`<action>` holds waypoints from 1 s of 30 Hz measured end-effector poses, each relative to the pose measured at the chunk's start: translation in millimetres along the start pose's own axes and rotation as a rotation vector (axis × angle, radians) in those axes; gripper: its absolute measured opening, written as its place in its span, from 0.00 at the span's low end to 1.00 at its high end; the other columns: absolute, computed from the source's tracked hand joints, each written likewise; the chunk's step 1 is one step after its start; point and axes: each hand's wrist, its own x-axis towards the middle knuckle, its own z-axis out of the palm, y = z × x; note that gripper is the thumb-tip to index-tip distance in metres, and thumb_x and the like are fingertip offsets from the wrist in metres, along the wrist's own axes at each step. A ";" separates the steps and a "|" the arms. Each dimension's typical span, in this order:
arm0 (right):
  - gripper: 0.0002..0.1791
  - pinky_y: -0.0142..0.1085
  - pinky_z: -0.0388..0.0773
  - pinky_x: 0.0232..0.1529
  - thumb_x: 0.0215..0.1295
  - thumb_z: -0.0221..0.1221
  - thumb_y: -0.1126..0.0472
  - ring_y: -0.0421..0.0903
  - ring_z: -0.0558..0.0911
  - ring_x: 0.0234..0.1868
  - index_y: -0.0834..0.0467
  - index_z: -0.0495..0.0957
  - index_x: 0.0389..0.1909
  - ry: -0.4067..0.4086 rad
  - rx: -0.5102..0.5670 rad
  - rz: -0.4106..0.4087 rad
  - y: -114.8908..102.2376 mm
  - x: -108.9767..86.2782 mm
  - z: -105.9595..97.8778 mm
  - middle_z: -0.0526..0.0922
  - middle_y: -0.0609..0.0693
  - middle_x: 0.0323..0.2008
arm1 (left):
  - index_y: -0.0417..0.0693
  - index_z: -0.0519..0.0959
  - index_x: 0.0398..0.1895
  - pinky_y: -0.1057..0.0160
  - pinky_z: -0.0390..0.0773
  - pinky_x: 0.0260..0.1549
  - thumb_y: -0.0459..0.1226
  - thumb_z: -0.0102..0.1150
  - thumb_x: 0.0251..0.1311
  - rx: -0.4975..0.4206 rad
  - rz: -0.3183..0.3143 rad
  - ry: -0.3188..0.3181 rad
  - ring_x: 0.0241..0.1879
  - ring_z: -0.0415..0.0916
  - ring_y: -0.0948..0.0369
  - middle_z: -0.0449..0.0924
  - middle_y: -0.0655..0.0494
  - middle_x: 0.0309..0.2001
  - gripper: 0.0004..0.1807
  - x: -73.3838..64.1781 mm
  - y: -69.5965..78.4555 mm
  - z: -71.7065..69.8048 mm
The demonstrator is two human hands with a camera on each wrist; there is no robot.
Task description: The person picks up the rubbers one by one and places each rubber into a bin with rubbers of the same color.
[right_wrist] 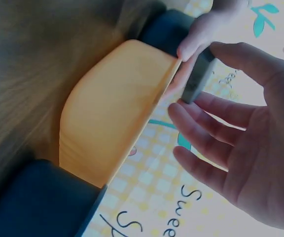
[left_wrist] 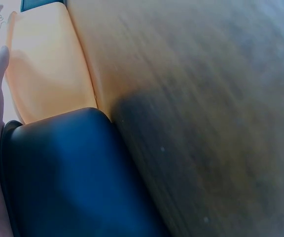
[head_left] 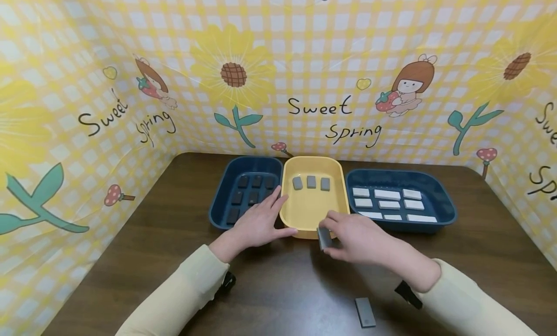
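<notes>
My right hand (head_left: 359, 237) pinches a grey rectangular block (head_left: 324, 238) between thumb and fingers, just above the near rim of the yellow tray (head_left: 315, 212). In the right wrist view the block (right_wrist: 199, 74) stands on edge between the thumb and fingertips. Three grey blocks (head_left: 311, 182) lie in a row at the far end of that tray. With fingers extended, my left hand (head_left: 258, 222) rests at the tray's left rim, thumb along the near edge. Another grey block (head_left: 365, 312) lies on the table close to me.
On the left stands a dark blue tray (head_left: 216, 220) with several black blocks, partly hidden by the left hand. A wider dark blue tray (head_left: 444, 212) on the right holds several white blocks. All three trays stand side by side on the brown table (head_left: 143, 239), before a checked cloth backdrop.
</notes>
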 end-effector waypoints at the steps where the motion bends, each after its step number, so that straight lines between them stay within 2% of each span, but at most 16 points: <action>1: 0.23 0.29 0.70 0.24 0.53 0.71 0.50 0.36 0.70 0.24 0.57 0.79 0.46 0.013 0.009 0.016 1.5 4.2 -0.4 0.73 0.43 0.32 | 0.47 0.53 0.76 0.46 0.66 0.60 0.73 0.47 0.53 -0.001 0.000 -0.001 0.71 0.54 0.52 0.41 0.50 0.77 0.56 0.3 0.2 -0.3; 5: 0.26 0.32 0.75 0.30 0.55 0.70 0.49 0.41 0.74 0.28 0.59 0.79 0.51 0.043 0.046 0.117 6.6 20.8 0.5 0.78 0.49 0.39 | 0.46 0.53 0.76 0.48 0.67 0.60 0.74 0.46 0.52 0.011 0.005 -0.003 0.71 0.54 0.52 0.41 0.50 0.77 0.57 1.7 0.4 -1.2; 9: 0.27 0.36 0.77 0.33 0.58 0.68 0.50 0.44 0.76 0.31 0.60 0.77 0.55 0.045 0.083 0.219 11.2 37.4 6.4 0.77 0.51 0.43 | 0.46 0.53 0.76 0.49 0.67 0.60 0.76 0.43 0.52 0.019 0.009 -0.006 0.71 0.55 0.52 0.41 0.50 0.77 0.58 3.2 -0.2 -1.6; 12: 0.27 0.38 0.77 0.33 0.60 0.66 0.51 0.45 0.76 0.32 0.60 0.76 0.57 0.021 0.102 0.284 15.0 51.5 15.5 0.76 0.52 0.44 | 0.47 0.53 0.76 0.49 0.68 0.60 0.76 0.43 0.52 0.022 0.009 -0.011 0.71 0.54 0.53 0.40 0.50 0.77 0.58 3.3 -0.5 -1.8; 18: 0.27 0.45 0.78 0.44 0.61 0.66 0.52 0.48 0.78 0.37 0.61 0.76 0.58 -0.024 0.133 0.395 20.6 79.2 40.8 0.78 0.56 0.49 | 0.47 0.53 0.76 0.49 0.68 0.59 0.75 0.43 0.53 0.019 0.026 -0.006 0.71 0.54 0.52 0.41 0.48 0.77 0.57 2.1 -0.9 -1.7; 25: 0.25 0.44 0.77 0.42 0.59 0.67 0.55 0.47 0.78 0.36 0.61 0.77 0.55 -0.104 0.127 0.444 21.2 97.3 61.7 0.78 0.54 0.42 | 0.47 0.53 0.76 0.49 0.67 0.60 0.76 0.41 0.52 0.013 0.025 -0.017 0.71 0.54 0.53 0.40 0.48 0.77 0.57 -0.3 -0.8 -2.6; 30: 0.18 0.45 0.77 0.37 0.61 0.65 0.60 0.50 0.78 0.33 0.62 0.78 0.50 -0.187 0.018 0.386 17.1 105.6 60.8 0.78 0.55 0.39 | 0.48 0.53 0.76 0.50 0.66 0.61 0.77 0.40 0.52 0.015 0.023 -0.024 0.71 0.53 0.53 0.40 0.49 0.77 0.58 -0.8 -1.1 -2.4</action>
